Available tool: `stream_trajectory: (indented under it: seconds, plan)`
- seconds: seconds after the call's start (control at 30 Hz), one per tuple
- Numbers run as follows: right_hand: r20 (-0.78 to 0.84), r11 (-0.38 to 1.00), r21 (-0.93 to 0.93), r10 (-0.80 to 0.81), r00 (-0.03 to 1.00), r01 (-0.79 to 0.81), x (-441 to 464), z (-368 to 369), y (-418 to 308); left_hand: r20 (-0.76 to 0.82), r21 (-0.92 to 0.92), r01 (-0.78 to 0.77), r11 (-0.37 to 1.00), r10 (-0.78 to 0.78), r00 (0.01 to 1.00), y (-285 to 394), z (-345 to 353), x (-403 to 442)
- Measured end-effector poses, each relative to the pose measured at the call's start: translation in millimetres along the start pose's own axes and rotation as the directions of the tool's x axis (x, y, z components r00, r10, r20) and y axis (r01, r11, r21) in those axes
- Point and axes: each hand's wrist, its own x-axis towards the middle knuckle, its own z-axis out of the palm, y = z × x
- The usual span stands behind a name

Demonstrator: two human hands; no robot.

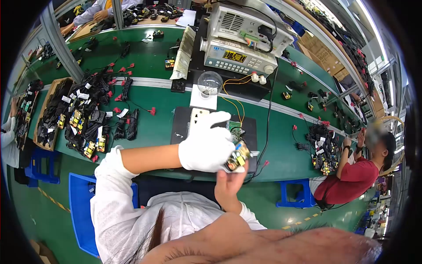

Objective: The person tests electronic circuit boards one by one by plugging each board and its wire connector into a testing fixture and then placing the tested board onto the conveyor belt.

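Observation:
My left hand (206,145), in a white glove, reaches across the workbench from the left. Its thumb side points up, and its other fingers are closed at the edge of a small circuit board (238,157) with yellow and black components. Bare-skinned, my right hand (231,187) grips the same board from below, thumb and fingers on its lower edge. Some of the left fingertips are hidden by the board. Just beyond the hands lie a white socket block (200,115) and a green circuit board (235,127) on a black mat (180,127).
Behind the mat stands a clear bulb (210,83) on a white base, beside stacked test instruments (241,55). Cabled boards are piled left (85,119) and right (323,145). A co-worker in a red shirt (358,171) sits right. A blue bin (81,211) is at lower left.

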Motion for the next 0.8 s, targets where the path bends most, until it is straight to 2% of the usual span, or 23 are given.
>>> stream_trajectory:
  seconds: [0.03, 0.1, 0.17, 0.2, 0.23, 0.27, 0.3, 0.33, 0.37, 0.4, 0.43, 0.47, 0.5, 0.53, 0.6, 0.63, 0.67, 0.73, 0.8]
  plan:
    - [-0.089, 0.999, 0.025, -0.028, 0.996, 0.030, -3.2, 0.4, -2.0, -0.088, -0.109, -0.131, 0.985, 0.122, 0.989, -0.1, 0.7, -1.6]
    - [-0.274, 0.990, 0.019, -0.131, 0.953, 0.142, -13.7, -2.7, 6.5, -0.296, -0.165, -0.323, 0.932, 0.266, 0.917, 1.8, 11.0, -0.7]
    - [-0.218, 0.939, -0.280, -0.264, 0.940, 0.199, -20.4, -25.9, 19.7, -0.309, -0.168, -0.328, 0.930, 0.266, 0.913, 2.6, 16.7, -3.9]
    - [-0.308, 0.962, -0.010, -0.263, 0.914, 0.274, -3.8, -20.9, -0.6, -0.236, -0.243, -0.265, 0.933, 0.208, 0.949, -1.0, 10.4, 0.9]
    - [-0.124, 0.968, 0.185, -0.145, 0.982, 0.166, 16.5, -46.6, -18.3, -0.156, -0.311, -0.197, 0.930, 0.155, 0.976, -7.0, 1.6, 6.9]
    - [-0.057, 0.960, 0.081, -0.263, 0.963, 0.267, 33.0, -64.5, -30.3, -0.044, -0.250, -0.083, 0.965, 0.074, 0.996, -22.2, -17.0, 11.0]
    - [-0.208, 0.825, 0.548, -0.025, 0.978, 0.138, 36.9, -89.6, -32.5, -0.044, -0.133, 0.092, 0.987, -0.099, 0.994, -38.7, -27.0, 9.8]
    - [-0.166, 0.808, 0.574, -0.047, 0.985, 0.136, 46.8, -124.0, -30.7, -0.182, -0.142, 0.232, 0.962, -0.256, 0.949, -59.8, -29.0, 8.6]
    - [-0.107, 0.906, 0.384, -0.147, 0.983, 0.177, 68.4, -145.4, -47.4, -0.520, -0.085, 0.216, 0.973, -0.228, 0.823, -93.3, -4.5, -1.7]
    - [-0.043, 0.856, 0.509, -0.081, 0.996, 0.091, 89.7, -164.0, -58.3, -0.470, -0.158, 0.419, 0.894, -0.441, 0.764, -124.2, -3.3, -9.7]
    - [-0.040, 0.881, 0.472, -0.021, 0.999, 0.037, 111.0, -185.5, -58.4, -0.356, -0.273, 0.547, 0.792, -0.611, 0.707, -165.3, 0.7, -26.9]
    - [-0.042, 0.901, 0.433, 0.040, 0.998, -0.018, 133.2, -203.5, -56.7, -0.263, -0.268, 0.692, 0.671, -0.742, 0.617, -214.5, 11.5, -49.1]
    - [-0.065, 0.936, 0.347, 0.089, 0.994, -0.061, 160.5, -214.0, -52.4, -0.110, 0.034, 0.790, 0.612, -0.783, 0.612, -252.0, 9.7, -66.5]
    - [-0.090, 0.961, 0.257, 0.132, 0.987, -0.105, 189.9, -218.2, -47.2, 0.029, 0.253, 0.786, 0.564, -0.817, 0.576, -266.2, 5.0, -70.5]
    - [-0.084, 0.999, 0.035, 0.013, 0.996, -0.011, 238.4, -217.6, -32.2, 0.201, 0.336, 0.660, 0.671, -0.736, 0.646, -303.4, 16.0, -94.1]
    - [-0.094, 0.994, -0.090, -0.069, 0.993, 0.061, 261.5, -225.3, -18.5, 0.334, 0.339, 0.652, 0.678, -0.735, 0.590, -299.4, 13.0, -80.6]
    - [-0.092, 0.969, -0.210, -0.152, 0.984, 0.130, 282.3, -231.3, -3.3, 0.327, 0.340, 0.653, 0.677, -0.736, 0.593, -298.6, 16.0, -73.5]
    - [-0.107, 0.901, -0.375, -0.278, 0.955, 0.221, 314.9, -227.3, 17.4, 0.359, 0.293, 0.740, 0.605, -0.787, 0.502, -294.6, 17.9, -60.9]
    - [-0.142, 0.906, -0.373, -0.268, 0.953, 0.199, 334.0, -218.8, 44.5, 0.200, 0.424, 0.706, 0.567, -0.819, 0.538, -288.1, 22.6, -62.0]
